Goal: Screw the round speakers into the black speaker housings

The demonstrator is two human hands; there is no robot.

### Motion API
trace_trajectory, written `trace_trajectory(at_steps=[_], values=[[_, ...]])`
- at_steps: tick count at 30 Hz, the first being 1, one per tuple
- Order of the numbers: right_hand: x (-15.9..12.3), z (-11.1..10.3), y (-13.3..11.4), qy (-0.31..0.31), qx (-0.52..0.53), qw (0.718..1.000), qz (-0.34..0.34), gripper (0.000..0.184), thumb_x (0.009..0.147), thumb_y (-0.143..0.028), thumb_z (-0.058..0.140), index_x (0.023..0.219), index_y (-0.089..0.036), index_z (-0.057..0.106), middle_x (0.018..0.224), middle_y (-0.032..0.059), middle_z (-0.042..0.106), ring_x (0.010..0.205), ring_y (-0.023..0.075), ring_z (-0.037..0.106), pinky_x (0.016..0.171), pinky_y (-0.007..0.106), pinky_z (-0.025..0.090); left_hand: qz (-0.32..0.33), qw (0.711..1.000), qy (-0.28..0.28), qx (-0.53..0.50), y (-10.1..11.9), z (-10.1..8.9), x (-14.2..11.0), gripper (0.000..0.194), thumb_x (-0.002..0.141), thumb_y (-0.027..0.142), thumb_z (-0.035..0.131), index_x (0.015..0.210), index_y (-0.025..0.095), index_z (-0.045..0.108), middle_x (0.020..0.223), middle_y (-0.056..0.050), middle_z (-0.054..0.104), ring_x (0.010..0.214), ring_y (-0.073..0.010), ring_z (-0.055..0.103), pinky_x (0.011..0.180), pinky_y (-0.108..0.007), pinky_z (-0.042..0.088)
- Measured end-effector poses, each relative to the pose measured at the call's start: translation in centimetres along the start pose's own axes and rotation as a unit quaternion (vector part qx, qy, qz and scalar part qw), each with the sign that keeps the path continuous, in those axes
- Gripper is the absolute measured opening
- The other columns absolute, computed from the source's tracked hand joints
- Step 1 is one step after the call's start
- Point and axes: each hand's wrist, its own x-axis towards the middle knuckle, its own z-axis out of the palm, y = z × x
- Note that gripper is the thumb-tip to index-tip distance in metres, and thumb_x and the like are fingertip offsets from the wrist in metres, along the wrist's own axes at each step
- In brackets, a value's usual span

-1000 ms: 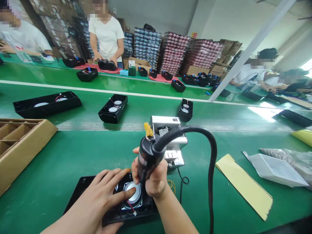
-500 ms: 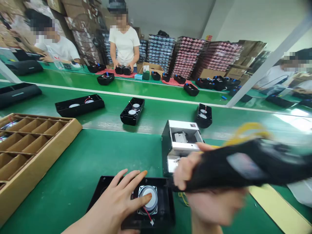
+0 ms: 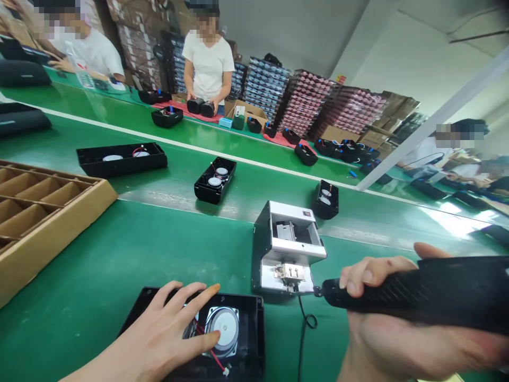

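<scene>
My left hand [image 3: 167, 331] lies flat with fingers spread on a black speaker housing [image 3: 254, 329] at the near edge of the bench, fingertips touching the silver speaker driver [image 3: 225, 326] set in it. My right hand [image 3: 392, 329] is closed round a black electric screwdriver [image 3: 417, 289], held level. Its tip points left at the front of a small silver screw feeder box [image 3: 288, 244] standing just behind the housing.
A cardboard divider tray [image 3: 47, 204] sits at the left. Several black housings [image 3: 214, 180] ride on the green conveyor [image 3: 254, 193] beyond. Other people work at the far bench before stacked trays and cartons. A black cable [image 3: 304, 331] trails from the feeder.
My right hand lifted the screwdriver off the speaker, swung it right and level, and brought its tip to the feeder box. The left hand stayed on the housing.
</scene>
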Motion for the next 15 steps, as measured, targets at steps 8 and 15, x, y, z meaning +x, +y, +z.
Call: trace_trajectory(at_steps=[8,15], values=[[-2.1,2.3,1.5,-0.018,0.049,0.998,0.033,0.085,0.078,-0.098,0.042,0.109,-0.022,0.066,0.056,-0.0079,0.062,0.033,0.0125,0.048,0.030,0.026,0.040,0.007,1.000,-0.001,-0.014,0.1,0.2,0.4,0.080,0.059,0.013,0.078,0.132,0.042,0.063,0.173,-0.008,0.034,0.145,-0.0432,0.045,0.117,-0.066,0.028],[-1.5,2.1,0.8,-0.060,0.065,0.996,0.028,0.085,0.080,-0.097,0.042,0.115,-0.023,0.068,0.056,-0.0069,0.064,0.033,0.0127,0.049,0.031,0.027,0.043,-0.014,0.999,-0.019,-0.025,1.4,-0.7,1.8,0.077,0.061,0.010,0.085,0.129,0.042,0.066,0.169,-0.012,0.042,0.147,-0.0414,0.045,0.117,-0.068,0.027]])
